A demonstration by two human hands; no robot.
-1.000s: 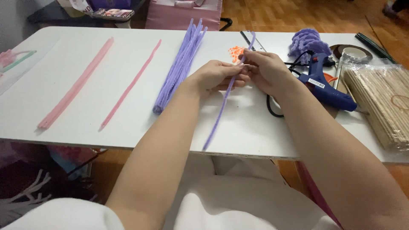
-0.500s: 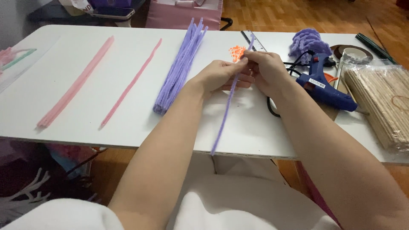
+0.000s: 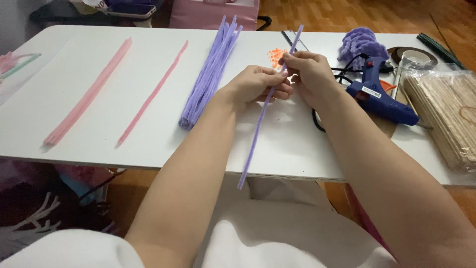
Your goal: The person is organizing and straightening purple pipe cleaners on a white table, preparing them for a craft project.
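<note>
Both of my hands hold one long purple pipe cleaner [image 3: 256, 135] over the white table [image 3: 124, 144]. My left hand [image 3: 258, 84] pinches it near its upper third. Just above that, my right hand [image 3: 306, 74] grips it, and the stem's top end sticks out past my fingers. Its lower end hangs beyond the table's near edge. A bundle of purple pipe cleaners [image 3: 210, 72] lies just left of my left hand.
Two sets of pink pipe cleaners [image 3: 89, 94] [image 3: 153, 94] lie at the left. A blue glue gun [image 3: 382, 97] with its black cord, a purple fuzzy piece [image 3: 362, 44], a tape roll [image 3: 409, 54] and a bag of wooden sticks [image 3: 446, 114] sit at the right. An orange patch [image 3: 275, 55] shows behind my hands.
The pipe cleaner has slid toward me and swung more upright; its lower end now hangs past the table edge. Both hands stay on it.
</note>
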